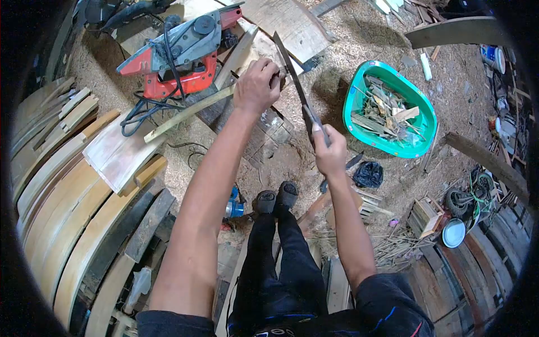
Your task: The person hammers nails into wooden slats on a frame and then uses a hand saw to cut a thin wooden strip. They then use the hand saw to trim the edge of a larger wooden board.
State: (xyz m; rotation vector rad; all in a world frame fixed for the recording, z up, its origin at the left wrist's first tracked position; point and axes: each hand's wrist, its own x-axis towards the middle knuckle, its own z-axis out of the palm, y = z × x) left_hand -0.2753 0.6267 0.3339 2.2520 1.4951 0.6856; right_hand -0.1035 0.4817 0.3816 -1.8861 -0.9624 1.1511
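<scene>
My left hand (258, 87) is closed around a long, slim wooden stick (191, 114), whose other end slants down to the left. The fingers of my right hand (328, 150) wrap the handle of a machete (293, 73). Its long dark blade points up and away, passing close beside the fingers of my left hand. Below both lies a worn wooden block (269, 137) on the floor. To the left of my left hand rests a red and grey power planer (182, 53) with its black cord looped in front.
A green basin (351, 112) holding wood scraps stands to the right. A black plastic bag (368, 174) lies near it. Curved boards (73, 224) are stacked on the left. Shavings cover the floor. A white lid (453, 232) and a small crate (424, 216) sit at the lower right.
</scene>
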